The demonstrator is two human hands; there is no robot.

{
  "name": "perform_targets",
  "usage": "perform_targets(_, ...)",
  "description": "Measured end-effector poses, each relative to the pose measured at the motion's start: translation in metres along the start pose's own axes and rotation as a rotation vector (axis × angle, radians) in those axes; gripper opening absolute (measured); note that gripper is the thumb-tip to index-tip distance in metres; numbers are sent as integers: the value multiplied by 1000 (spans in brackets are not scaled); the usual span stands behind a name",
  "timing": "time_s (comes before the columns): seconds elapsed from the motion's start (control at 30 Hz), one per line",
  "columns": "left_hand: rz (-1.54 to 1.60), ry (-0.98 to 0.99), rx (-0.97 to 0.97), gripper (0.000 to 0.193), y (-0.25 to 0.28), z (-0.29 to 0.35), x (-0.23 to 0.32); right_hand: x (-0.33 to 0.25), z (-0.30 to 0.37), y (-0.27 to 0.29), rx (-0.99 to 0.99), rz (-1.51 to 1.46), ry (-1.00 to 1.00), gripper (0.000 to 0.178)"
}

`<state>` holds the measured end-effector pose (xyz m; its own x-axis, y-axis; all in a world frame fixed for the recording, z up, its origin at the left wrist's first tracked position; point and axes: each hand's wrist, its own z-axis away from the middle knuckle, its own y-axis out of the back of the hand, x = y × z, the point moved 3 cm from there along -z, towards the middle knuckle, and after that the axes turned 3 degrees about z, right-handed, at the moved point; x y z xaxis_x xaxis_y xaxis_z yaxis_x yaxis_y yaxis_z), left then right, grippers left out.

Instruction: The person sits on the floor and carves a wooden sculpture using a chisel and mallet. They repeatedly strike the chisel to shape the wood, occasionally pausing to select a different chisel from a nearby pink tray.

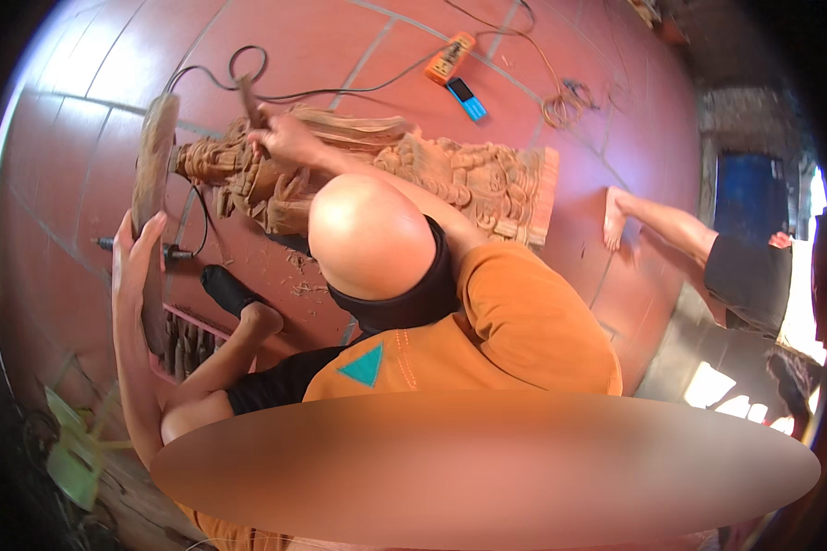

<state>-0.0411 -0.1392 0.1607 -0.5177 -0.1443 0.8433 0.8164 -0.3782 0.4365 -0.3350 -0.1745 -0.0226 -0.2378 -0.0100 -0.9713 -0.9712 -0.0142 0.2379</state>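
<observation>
A carved wooden figure (450, 174) lies lengthwise on the tiled floor in front of me, its detailed end toward the left. My right hand (289, 142) is closed around a short wooden-handled tool (249, 99), probably a chisel, held over the left part of the carving. Its lower tip is hidden by the hand. Off the carving's left end, my left hand (141, 248) grips a long, worn wooden club (156, 156) that stands up past my fingers. My bent knee (369, 234) covers part of the carving's near side.
A pink-edged tray (188, 342) holds several tools near my foot (265, 319). Behind my left hand lies a black corded tool (176, 251). Farther off are an orange power strip (450, 57), a blue phone (468, 100) and loose cables. Another person's leg (666, 220) extends from the right.
</observation>
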Motion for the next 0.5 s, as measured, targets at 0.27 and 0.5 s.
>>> perform_targets(0.27,74,56,148,29,31,34,16,-24,48,4,125,-219,43,17)
perform_targets(0.5,388,75,248,30,37,84,40,13,53,-7,145,-244,0,19)
